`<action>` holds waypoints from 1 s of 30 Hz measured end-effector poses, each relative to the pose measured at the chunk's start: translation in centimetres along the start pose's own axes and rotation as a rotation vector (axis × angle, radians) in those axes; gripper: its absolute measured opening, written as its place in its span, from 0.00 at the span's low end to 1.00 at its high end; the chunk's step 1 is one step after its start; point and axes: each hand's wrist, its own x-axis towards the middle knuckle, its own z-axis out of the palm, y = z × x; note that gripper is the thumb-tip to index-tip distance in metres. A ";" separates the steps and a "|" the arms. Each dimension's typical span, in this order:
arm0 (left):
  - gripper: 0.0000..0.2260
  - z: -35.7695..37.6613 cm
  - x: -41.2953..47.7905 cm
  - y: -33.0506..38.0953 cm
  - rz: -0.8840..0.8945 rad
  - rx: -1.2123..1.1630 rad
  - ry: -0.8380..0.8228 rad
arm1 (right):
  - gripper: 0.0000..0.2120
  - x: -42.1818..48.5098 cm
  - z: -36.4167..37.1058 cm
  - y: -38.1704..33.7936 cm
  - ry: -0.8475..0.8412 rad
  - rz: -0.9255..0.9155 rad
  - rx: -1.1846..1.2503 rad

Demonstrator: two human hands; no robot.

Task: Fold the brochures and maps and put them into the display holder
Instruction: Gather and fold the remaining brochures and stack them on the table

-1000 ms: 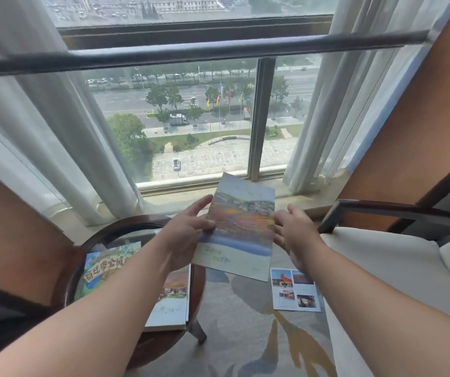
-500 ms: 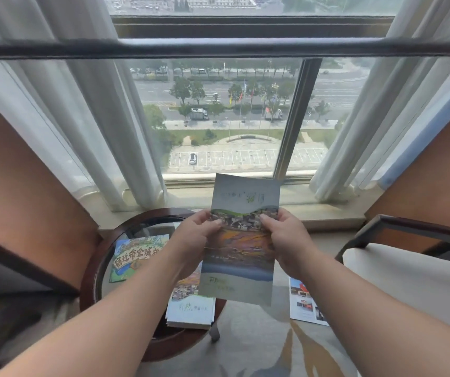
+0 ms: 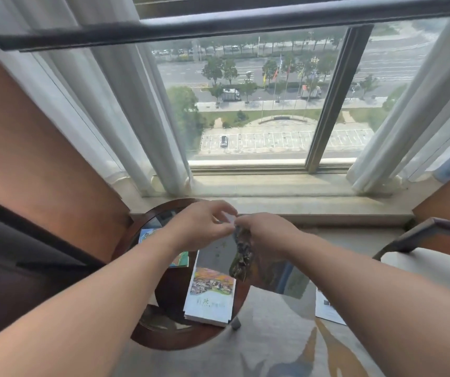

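Both hands meet above the round wooden table (image 3: 164,337). My left hand (image 3: 202,227) and my right hand (image 3: 266,231) pinch the top edge of a colourful brochure (image 3: 245,257), which hangs down bent and blurred below them. A stack of folded brochures (image 3: 210,297) with a landscape cover lies on the table under my hands. A green and orange map (image 3: 181,259) lies on the table's far part, mostly hidden by my left forearm. No display holder is in view.
Another leaflet (image 3: 326,308) lies on the patterned carpet to the right. An armchair with a white cushion (image 3: 433,265) stands at the right, a dark chair (image 3: 14,268) at the left. The window sill (image 3: 286,191) and curtains are straight ahead.
The brochure was held flat and upright by its sides; now both hands have come together at its top edge and it bends downward. The view has tilted down and closer to the table.
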 end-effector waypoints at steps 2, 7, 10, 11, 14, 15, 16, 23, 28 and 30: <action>0.06 0.0 0.3 -0.3 0.006 0.181 -0.019 | 0.08 0.8 -0.1 -0.3 -0.018 -0.012 0.001; 0.04 -0.6 -1.6 -5.1 -0.237 -0.231 0.146 | 0.13 1.6 -1.5 3.8 0.115 0.261 -0.054; 0.07 -0.5 -3.4 -8.0 -0.362 -0.621 0.255 | 0.40 1.7 -2.1 6.0 0.294 0.530 0.615; 0.07 -0.2 -3.7 -8.6 -0.386 -0.730 0.301 | 0.45 1.7 -1.7 5.9 0.267 0.569 0.856; 0.04 1.7 -3.9 -9.8 -0.482 -1.023 0.353 | 0.38 2.5 2.1 3.3 0.068 0.531 1.285; 0.03 2.6 -3.9 -10.3 -0.507 -1.076 0.318 | 0.28 3.0 3.5 2.2 0.074 0.514 1.345; 0.03 3.5 -4.0 -11.0 -0.531 -1.068 0.259 | 0.17 3.6 4.6 1.0 0.131 0.515 1.348; 0.01 7.2 -2.8 -17.5 -0.523 -0.629 0.093 | 0.07 6.6 11.6 -2.2 0.181 0.682 0.997; 0.08 11.8 0.3 -21.0 -0.490 -0.234 0.017 | 0.06 9.2 18.6 -0.4 0.193 0.831 0.660; 0.09 14.1 1.3 -22.4 -0.495 -0.130 0.007 | 0.03 10.1 21.3 0.4 0.186 0.877 0.563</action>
